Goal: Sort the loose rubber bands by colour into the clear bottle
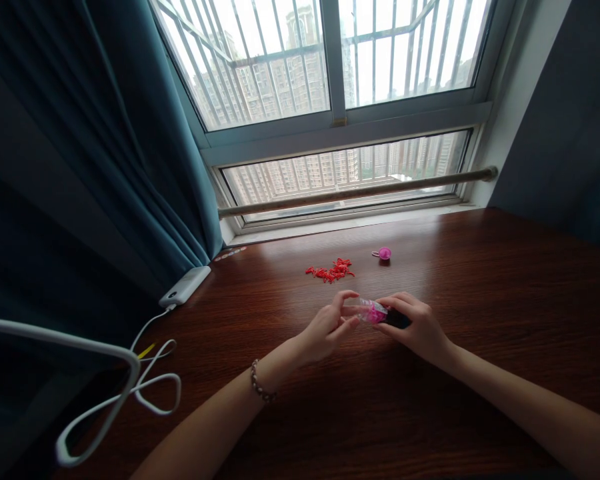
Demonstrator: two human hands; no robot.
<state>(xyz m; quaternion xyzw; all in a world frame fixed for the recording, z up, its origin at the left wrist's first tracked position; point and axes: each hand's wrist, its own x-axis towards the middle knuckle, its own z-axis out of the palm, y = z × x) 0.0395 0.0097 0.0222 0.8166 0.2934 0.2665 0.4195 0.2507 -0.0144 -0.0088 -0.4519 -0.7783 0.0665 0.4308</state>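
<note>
Between my two hands is a small clear plastic container with bright pink showing in it, held lying sideways just over the table. My left hand pinches its clear left end between thumb and fingers. At the pink end, the thumb and fingers of my right hand close on it; a dark patch under that palm is too shadowed to make out. Beyond my hands lies a loose pile of small red cord-like pieces. To the right of the pile sits a small round pink piece with a pale loop on its left.
The dark brown wooden table reaches to the window sill. At the left, a white power-strip-like box trails a looped white cable. A blue curtain hangs beside it, and a rail crosses the window.
</note>
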